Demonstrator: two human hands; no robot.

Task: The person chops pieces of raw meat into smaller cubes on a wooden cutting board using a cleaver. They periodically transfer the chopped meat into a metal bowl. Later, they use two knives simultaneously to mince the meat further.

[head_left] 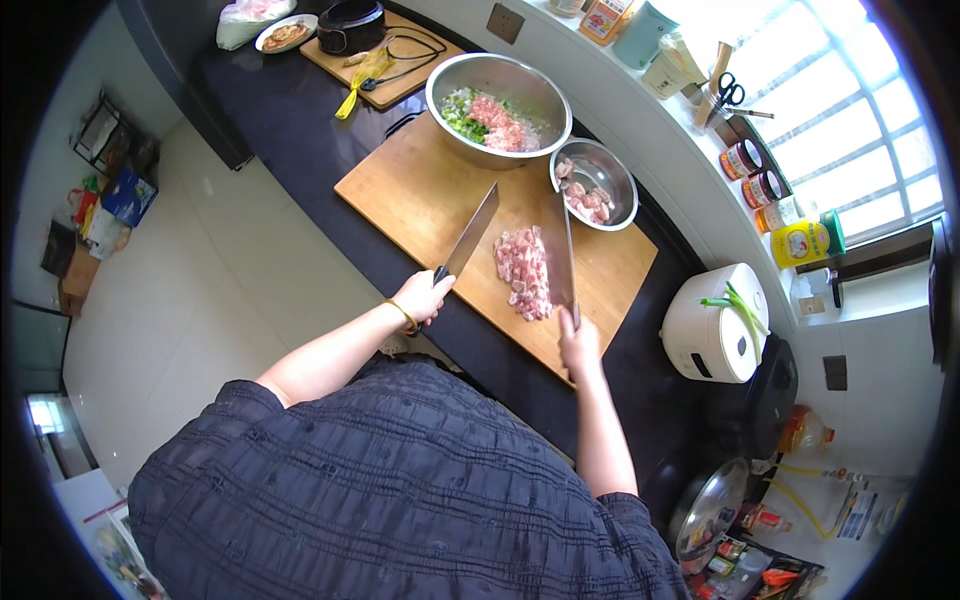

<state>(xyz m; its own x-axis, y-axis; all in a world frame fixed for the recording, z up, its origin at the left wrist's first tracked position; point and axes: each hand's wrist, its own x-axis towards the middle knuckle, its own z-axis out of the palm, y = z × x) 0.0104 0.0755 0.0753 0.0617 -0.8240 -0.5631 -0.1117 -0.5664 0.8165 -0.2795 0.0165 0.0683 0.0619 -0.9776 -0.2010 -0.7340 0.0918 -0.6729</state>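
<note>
My left hand [422, 297] is closed round the handle of a kitchen knife [474, 232], its blade angled up and away over the cutting board [400, 183]. In my right hand [579, 345] is a cleaver [570, 262], seen nearly edge-on, just right of the chopped meat [524, 272]. That pinkish meat lies in a loose pile of small pieces between the two blades. Behind the board's far edge, a large steel bowl [440, 92] holds minced meat with chopped green and white bits. A smaller steel bowl [628, 190] beside it contains larger meat chunks.
A white rice cooker [700, 325] with green onion on its lid stands at the right. At the back left are another board [318, 58] with a black pot [350, 28], and a plate [268, 44] of food. Jars [741, 160] and scissors [731, 90] line the windowsill.
</note>
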